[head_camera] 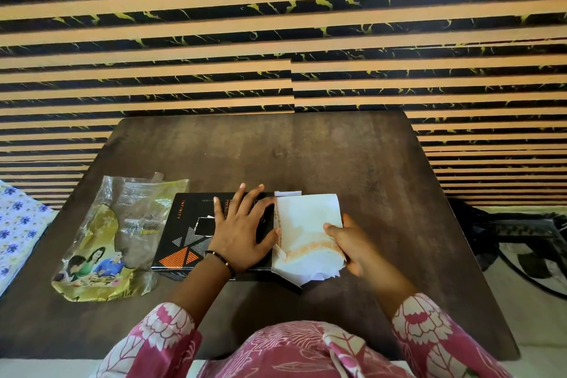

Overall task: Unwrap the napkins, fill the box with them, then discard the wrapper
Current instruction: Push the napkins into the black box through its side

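A black box (184, 224) with orange and grey triangles lies flat on the dark table (306, 156). My left hand (242, 230) rests flat on its top, fingers spread. A stack of white napkins (303, 224) with an orange border sticks out of the box's right end. My right hand (346, 242) grips the stack's right edge. The empty clear and yellow plastic wrapper (113, 242) lies to the left of the box, touching it.
A striped black and tan wall rises behind the table. A blue floral cloth (18, 224) lies at the far left. Dark cables and a patterned object (521, 242) sit on the floor at the right.
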